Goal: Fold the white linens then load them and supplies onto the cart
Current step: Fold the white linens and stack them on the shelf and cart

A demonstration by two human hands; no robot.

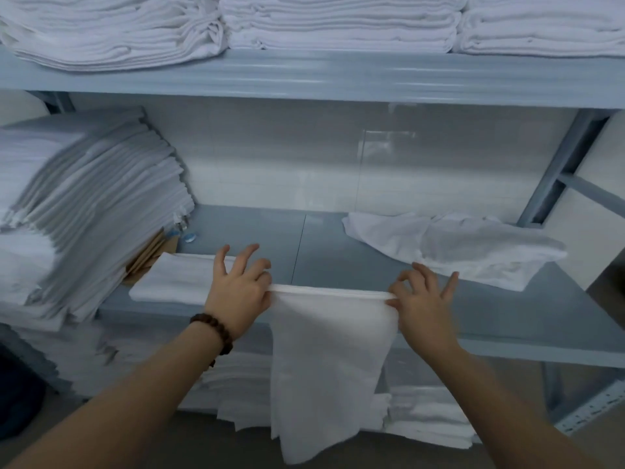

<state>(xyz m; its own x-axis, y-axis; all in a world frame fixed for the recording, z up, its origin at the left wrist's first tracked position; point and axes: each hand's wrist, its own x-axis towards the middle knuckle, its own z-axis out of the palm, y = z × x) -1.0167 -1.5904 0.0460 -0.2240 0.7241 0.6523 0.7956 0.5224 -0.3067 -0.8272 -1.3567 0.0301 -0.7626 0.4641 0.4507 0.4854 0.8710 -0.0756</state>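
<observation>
A white linen (pixel 324 360) hangs in front of the grey-blue middle shelf (pixel 338 252), its top edge stretched level between my two hands. My left hand (pixel 238 292) pinches the left top corner with thumb and forefinger, its other fingers spread. My right hand (pixel 422 299) pinches the right top corner the same way. A folded white linen (pixel 172 280) lies flat on the shelf just left of my left hand. An unfolded, crumpled white linen (pixel 466 248) lies on the shelf at the right, behind my right hand.
A tall leaning stack of folded linens (pixel 84 204) fills the shelf's left side, with brown paper and small items at its foot. Folded towels (pixel 338 22) line the upper shelf. More white linens (pixel 422 411) sit on the lower shelf. A shelf upright (pixel 561 167) stands at right.
</observation>
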